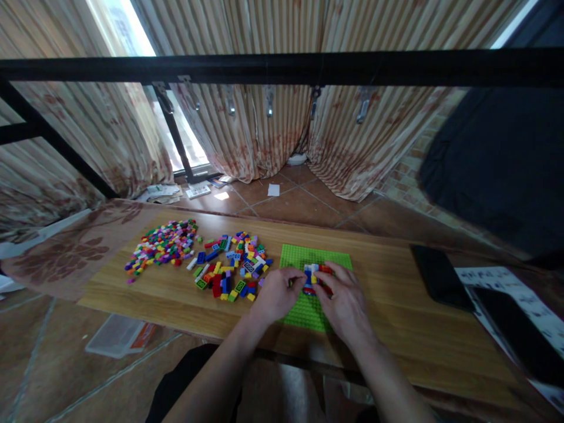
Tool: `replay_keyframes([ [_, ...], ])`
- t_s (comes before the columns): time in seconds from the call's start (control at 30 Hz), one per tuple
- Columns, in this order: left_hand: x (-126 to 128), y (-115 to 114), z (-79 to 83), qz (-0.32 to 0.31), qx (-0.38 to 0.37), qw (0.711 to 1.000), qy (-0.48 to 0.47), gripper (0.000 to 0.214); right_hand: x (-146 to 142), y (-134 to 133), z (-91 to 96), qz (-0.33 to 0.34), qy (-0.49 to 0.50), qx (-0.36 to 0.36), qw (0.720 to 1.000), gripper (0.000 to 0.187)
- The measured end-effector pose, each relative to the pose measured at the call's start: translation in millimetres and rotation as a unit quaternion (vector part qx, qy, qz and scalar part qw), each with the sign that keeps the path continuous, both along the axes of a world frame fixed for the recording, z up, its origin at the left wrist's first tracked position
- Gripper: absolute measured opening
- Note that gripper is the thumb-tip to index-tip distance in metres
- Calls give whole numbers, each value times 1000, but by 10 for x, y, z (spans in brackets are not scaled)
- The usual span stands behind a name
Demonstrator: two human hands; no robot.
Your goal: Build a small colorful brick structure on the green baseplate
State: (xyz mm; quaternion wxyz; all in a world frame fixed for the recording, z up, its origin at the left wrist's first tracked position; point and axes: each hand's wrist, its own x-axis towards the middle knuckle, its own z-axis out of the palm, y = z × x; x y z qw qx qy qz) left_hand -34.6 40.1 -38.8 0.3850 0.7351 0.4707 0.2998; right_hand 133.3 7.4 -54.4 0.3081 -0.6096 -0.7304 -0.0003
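Note:
On the green baseplate [299, 318] stands a small build of toy bricks [311, 275] in blue, white, red and yellow. My left hand [278, 292] is closed, with thumb and forefinger pinching at the build's blue left side. From the right, my right hand [348, 302] grips the same build, its fingers around the red and yellow bricks. The fingers of both hands hide part of the build. Left of the baseplate lies a loose group of larger toy bricks [227, 282] in mixed colours.
A heap of tiny bricks [163, 244] lies at the left of the wooden table [388, 329]. At the right are a black pouch [440, 276], a dark phone-like slab [520, 329] and a printed sheet [473, 279]. A black metal bar [282, 69] crosses above. A clear plastic box [114, 335] sits on the floor.

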Motion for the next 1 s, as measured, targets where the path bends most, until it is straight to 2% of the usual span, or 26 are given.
replay_keyframes([
  [0.1, 60, -50, 42, 24, 43, 997, 51, 24, -6, -14, 4, -3, -9, -1, 1000, 25],
  [0.27, 149, -76, 68, 41, 67, 993, 92, 21, -8, -21, 5, -1, -18, -6, 1000, 28],
  [0.47, 209, -64, 39, 50, 76, 992, 93, 21, -2, -29, 7, 1, -3, -21, 1000, 31],
  [0.63, 221, -47, 18, 60, 74, 992, 85, 20, 27, -21, 31, -14, 68, -46, 997, 30],
  [0.8, 259, -29, 14, 91, 23, 994, 64, 17, 49, -6, 61, -27, 148, -65, 986, 31],
  [1.0, 306, 15, 104, 133, -67, 987, 57, 14, 30, -6, 45, -29, 171, -66, 983, 30],
])
